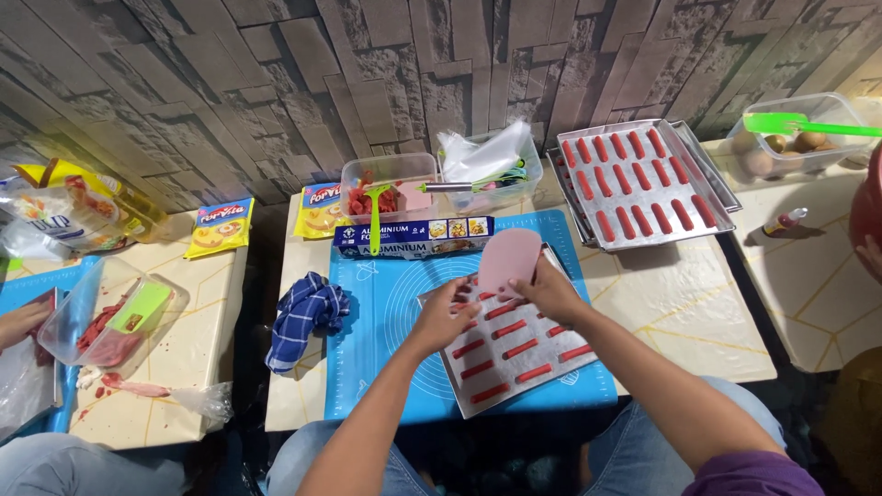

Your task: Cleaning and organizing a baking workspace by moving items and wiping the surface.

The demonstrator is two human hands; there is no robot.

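Your left hand (444, 315) and your right hand (548, 292) both hold the pink scraper (508, 260) at its lower edge, fingers closed on it, above the far end of the near tray (551, 372). This tray lies on the blue mat (377, 312) and carries rows of red strips (508, 349). A checked cloth (308, 317) lies just beside the mat at the left. A second tray (712, 197) with red strips stands farther right, leaning up toward the wall.
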